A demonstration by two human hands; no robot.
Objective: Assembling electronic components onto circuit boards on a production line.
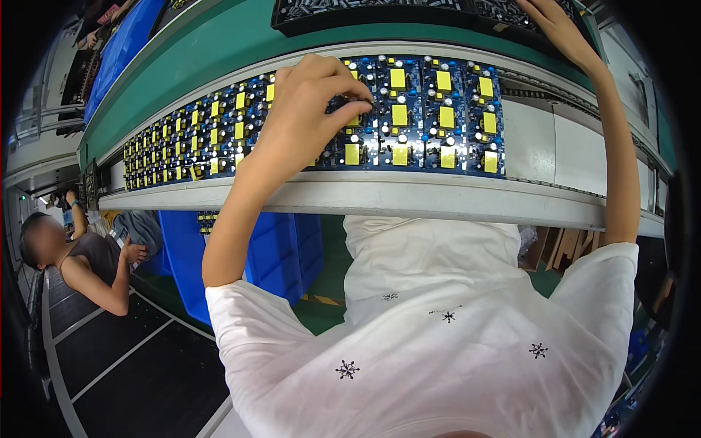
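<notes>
White short-sleeved cloth shirt with black snowflake prints [438,350] sits nearest the lens. Watching from my remote post, I see the left grip [310,102] curled over a long row of dark blue circuit boards with yellow block components [422,117]; its thumb and forefinger tips are close together, though I cannot tell whether something small is pinched between them. The boards run out to either side of that grip, and a silver-grey metal rail [409,196] passes beneath its forearm. Well to its right and farther ahead, the right grip [558,29] reaches to a black plastic tray of small dark parts [515,31]; its fingertips run to the picture's edge, so I cannot tell what they hold. My main worry is crowding: raised components stand close around the left grip, and a low knuckle could knock one askew. With the arms spread so wide, attention may split, and I judge a fumbled part could drop unseen among the boards, since the fingers mask that spot.
</notes>
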